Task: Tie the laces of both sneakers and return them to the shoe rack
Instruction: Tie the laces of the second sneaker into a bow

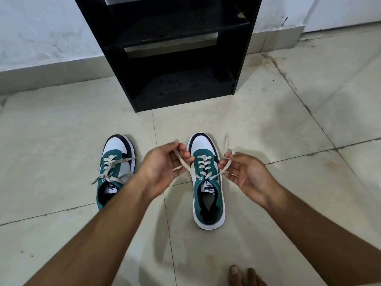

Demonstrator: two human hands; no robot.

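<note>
Against the wall: a black shoe rack (171, 50) stood on the pale tiled floor (61, 124), its open front turned toward the person.
Rack contents: the two shelves in view held no shoes; only dust and scuff marks showed on the bottom shelf, and a small chipped spot sat at the right end of the upper one.
Sneakers: both stood on the tiles before the rack, toes pointing toward it, well apart from each other.
Left sneaker (115, 172): teal, white and black, its laces (112, 168) untied and lying loose across the tongue and over both sides; no hand touched it.
Right sneaker (208, 193): same colours, directly between the two hands, upright on its sole.
Left hand (162, 168): raised just left of the right sneaker's toe, palm turned up, thumb and fingertips pinched on the left lace end (183, 161), which ran down to the top eyelet.
Right hand (247, 174): raised just right of the same sneaker, palm up, thumb and forefinger pinched on the right lace end (223, 167), drawn out from the opposite top eyelet; its free tip (227, 139) trailed onto the tiles beyond the fingers.
Lace state: the two ends were pulled apart to either side, with no knot visible between them.
Near edge: bare toes (243, 275) rested on the floor at the bottom of the view.
</note>
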